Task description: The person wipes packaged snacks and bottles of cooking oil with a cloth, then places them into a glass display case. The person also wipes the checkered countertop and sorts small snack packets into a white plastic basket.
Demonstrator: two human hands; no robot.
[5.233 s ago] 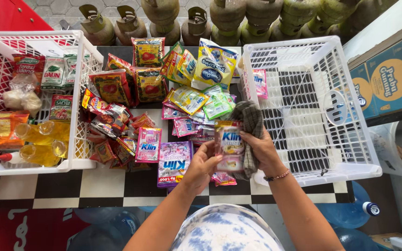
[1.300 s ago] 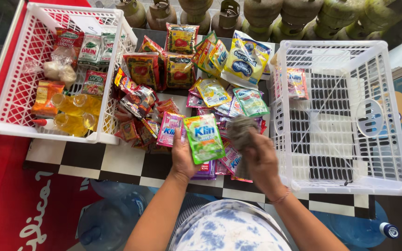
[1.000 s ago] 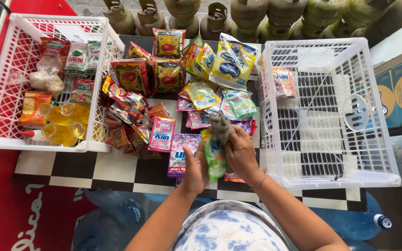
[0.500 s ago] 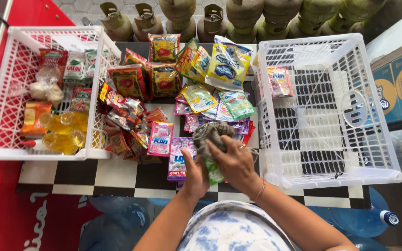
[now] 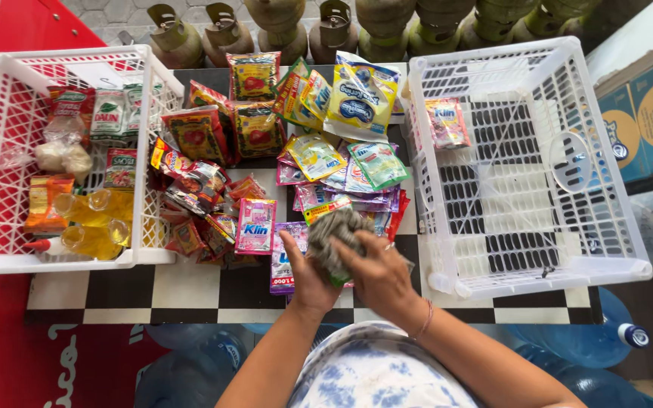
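Between two white baskets, both hands are working a grey cloth over a green sachet.

Left hand (image 5: 307, 276) is cupping the sachet (image 5: 335, 278) from below; right hand (image 5: 376, 273) is pressing the cloth (image 5: 334, 234) onto it from the right. Both are sitting at the desk's (image 5: 190, 283) near edge, just before the packet pile (image 5: 266, 166). Right basket (image 5: 527, 162) is lying nearer the right hand; left basket (image 5: 9, 151) well apart. Sachet's long axis: hidden.

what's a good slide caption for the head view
Both hands, left hand and right hand, press a grey cloth over sachets between two white baskets.
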